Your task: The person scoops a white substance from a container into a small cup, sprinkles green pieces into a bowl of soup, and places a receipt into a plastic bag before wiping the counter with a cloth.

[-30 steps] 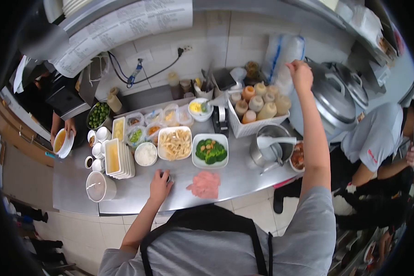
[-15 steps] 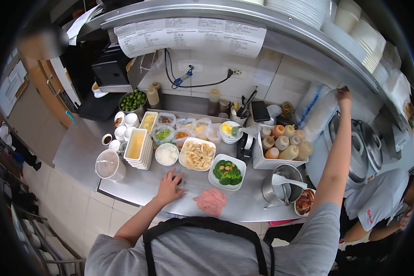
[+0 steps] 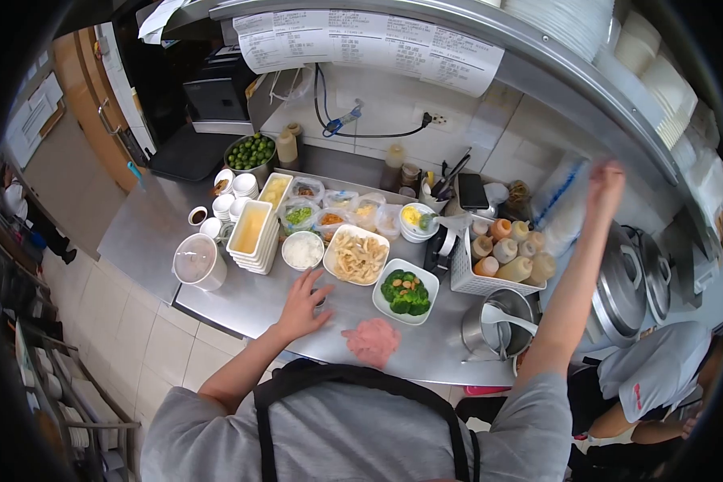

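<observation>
Fingers spread, my left hand (image 3: 304, 305) is low over the steel counter, beside a small dark cup (image 3: 320, 298) that it partly covers. A crumpled pink cloth (image 3: 372, 342) lies to the right of that hand. Just beyond are a bowl of white rice (image 3: 303, 250), a square bowl of pale sliced food (image 3: 357, 255) and a square bowl of broccoli (image 3: 406, 292). My right arm reaches far up to the right. My right hand (image 3: 606, 189) is smeared by motion beside clear plastic bags (image 3: 561, 193) against the wall; what its fingers hold cannot be made out.
A white basket of sauce bottles (image 3: 490, 281) and a steel pot with a ladle (image 3: 496, 324) stand on the right. Stacked rectangular dishes (image 3: 251, 233) and a lidded tub (image 3: 200, 263) are on the left. Large pot lids (image 3: 621, 277) and another person (image 3: 659, 365) are at right.
The view has shifted slightly. My right hand has come down a little from the top of the plastic bags and now blurs. My left hand stays by the small cup, fingers spread.
</observation>
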Available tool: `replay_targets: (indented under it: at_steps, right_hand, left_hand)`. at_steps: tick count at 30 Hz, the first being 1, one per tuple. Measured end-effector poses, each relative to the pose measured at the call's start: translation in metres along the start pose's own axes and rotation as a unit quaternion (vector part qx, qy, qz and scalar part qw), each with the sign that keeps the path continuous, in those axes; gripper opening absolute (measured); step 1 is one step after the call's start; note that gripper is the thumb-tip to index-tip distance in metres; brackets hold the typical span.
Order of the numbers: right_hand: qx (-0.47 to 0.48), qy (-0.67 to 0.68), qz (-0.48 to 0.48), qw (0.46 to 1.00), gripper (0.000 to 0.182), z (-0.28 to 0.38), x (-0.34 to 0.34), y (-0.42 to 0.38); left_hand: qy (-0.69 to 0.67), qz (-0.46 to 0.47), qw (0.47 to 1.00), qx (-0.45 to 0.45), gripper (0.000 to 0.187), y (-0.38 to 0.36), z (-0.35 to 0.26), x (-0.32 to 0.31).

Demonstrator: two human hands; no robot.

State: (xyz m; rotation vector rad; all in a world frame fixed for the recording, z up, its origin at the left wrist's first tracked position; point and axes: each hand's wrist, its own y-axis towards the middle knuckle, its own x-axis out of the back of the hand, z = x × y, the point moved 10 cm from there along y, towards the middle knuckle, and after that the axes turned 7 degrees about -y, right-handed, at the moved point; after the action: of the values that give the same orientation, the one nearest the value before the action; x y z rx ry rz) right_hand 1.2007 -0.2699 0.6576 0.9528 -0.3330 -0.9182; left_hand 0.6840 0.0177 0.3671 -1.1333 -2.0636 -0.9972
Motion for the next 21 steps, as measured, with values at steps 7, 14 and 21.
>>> replay_targets:
  at_steps: [7,14,21]
  right_hand:
    - [-0.211,-0.016,0.019,0.977,0.012,0.034,-0.277,-0.21]
    - [-0.357,0.29,-0.117,0.88,0.007,0.002,-0.339,-0.268]
    - [-0.427,0.415,-0.2,0.778,0.014,-0.041,-0.372,-0.32]
  left_hand:
    - [-0.01,0.053,0.994,-0.099,0.046,0.025,-0.066,0.016]
    - [-0.09,-0.019,0.965,-0.244,0.045,0.04,-0.095,0.047]
    - [-0.069,-0.19,0.954,-0.221,0.035,0.015,-0.112,0.121]
